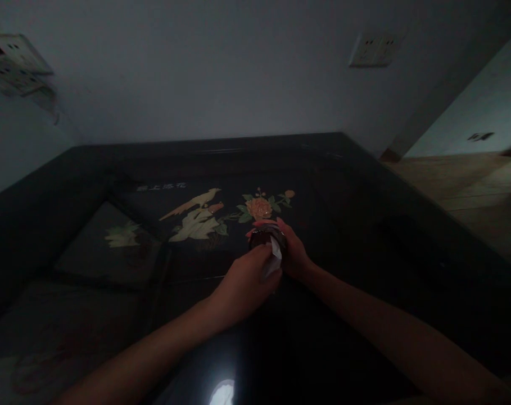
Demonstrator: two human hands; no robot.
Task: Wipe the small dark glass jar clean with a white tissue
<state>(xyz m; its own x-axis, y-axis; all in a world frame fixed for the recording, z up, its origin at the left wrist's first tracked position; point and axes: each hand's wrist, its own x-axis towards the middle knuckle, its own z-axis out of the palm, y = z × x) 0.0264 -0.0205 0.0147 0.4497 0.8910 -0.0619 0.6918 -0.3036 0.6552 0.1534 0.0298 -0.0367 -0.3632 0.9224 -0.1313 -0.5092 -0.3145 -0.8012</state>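
Observation:
My right hand point(295, 251) is wrapped round the far and right side of a small dark, glossy round vessel point(258, 237) with a shiny rim. Its exact kind is hard to make out in the dim light. Closed on a crumpled white tissue point(275, 259), my left hand point(247, 279) presses at the vessel's near side and opening. Both hands meet over the middle of a dark glossy tabletop point(322, 315). The vessel's lower part is hidden behind my left hand.
On the tabletop are an inlaid bird point(196, 203) and an inlaid flower point(259, 208). A wall stands behind, with a socket point(374, 49) at right and a socket panel point(21, 52) at left. Wooden floor point(470, 180) shows at right.

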